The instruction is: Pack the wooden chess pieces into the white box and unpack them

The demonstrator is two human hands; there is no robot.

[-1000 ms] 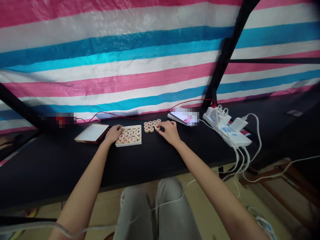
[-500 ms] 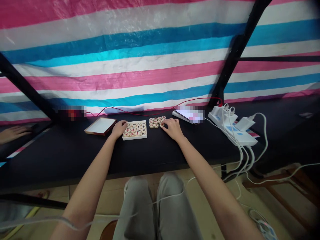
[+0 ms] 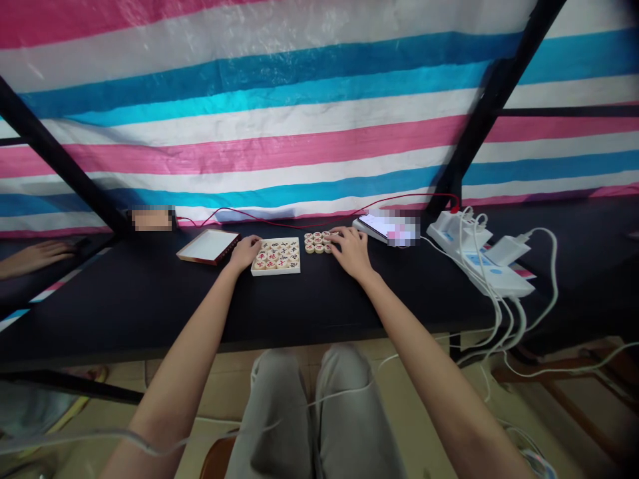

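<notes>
On black tabletop (image 3: 319, 309), right fingers (image 3: 335, 246) touch round pieces (image 3: 317, 242).

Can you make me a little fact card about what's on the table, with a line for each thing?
Left hand: at the left edge of the box
Right hand: fingers at the loose discs
Box: white, full of round discs with red or black marks
Loose discs: right of the box, red marks on those I can see
Lid: left of the box, white inside facing up
Power strip: far right, white, with plugs in it
</notes>
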